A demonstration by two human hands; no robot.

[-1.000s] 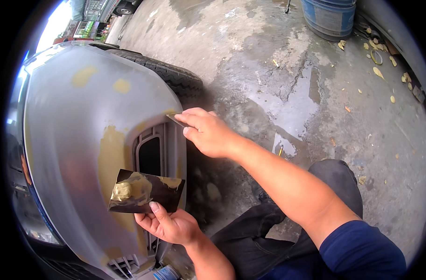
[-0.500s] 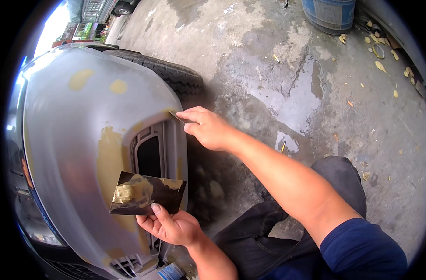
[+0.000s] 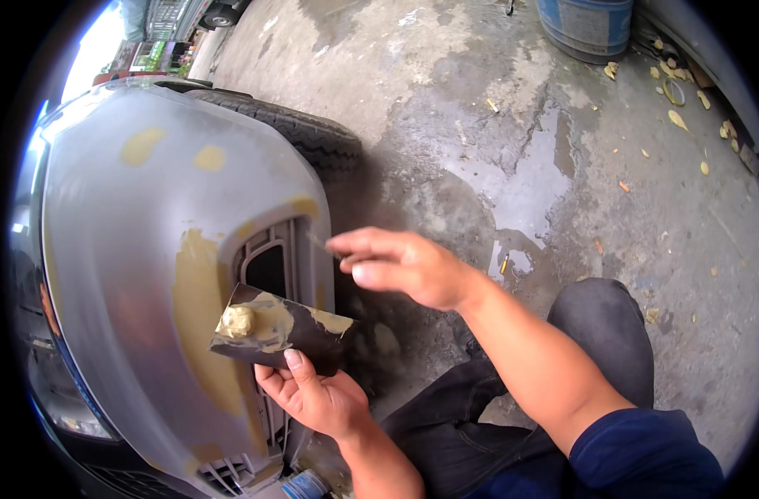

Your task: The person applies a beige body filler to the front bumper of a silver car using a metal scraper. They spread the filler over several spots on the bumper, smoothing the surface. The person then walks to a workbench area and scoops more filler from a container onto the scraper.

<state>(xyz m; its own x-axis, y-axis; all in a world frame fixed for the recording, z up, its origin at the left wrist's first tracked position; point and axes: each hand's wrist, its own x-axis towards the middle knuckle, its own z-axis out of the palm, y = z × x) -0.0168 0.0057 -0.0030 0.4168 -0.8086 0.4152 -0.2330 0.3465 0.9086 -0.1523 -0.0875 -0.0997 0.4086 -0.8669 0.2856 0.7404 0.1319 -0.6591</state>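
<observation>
My left hand [image 3: 321, 401] grips a dark rectangular board [image 3: 309, 343] by its lower edge, thumb on top. A lump of yellowish putty [image 3: 236, 321] sits on its left end, with smears across the face. My right hand [image 3: 417, 268] pinches a thin spreader [image 3: 316, 241], blurred by motion, off the surface and above the board's right side. Left of both hands is a grey vehicle bumper [image 3: 138, 208] with a vented opening [image 3: 265, 268]. A large putty patch [image 3: 198, 291] lies left of the opening, and a putty strip [image 3: 303, 205] curves along its top corner.
Behind the bumper is a black tyre [image 3: 300, 133]. A blue and white drum [image 3: 583, 29] stands at the far right, near yellowish scraps [image 3: 677, 119]. A small blue can [image 3: 304, 484] is at the near edge. A puddle [image 3: 529, 187] wets the concrete. My bent knee [image 3: 600, 333] is at right.
My right hand has drawn the spreader off the opening's top corner and moved nearer, uncovering the putty strip there. My left hand has shifted the board slightly right and tilted it.
</observation>
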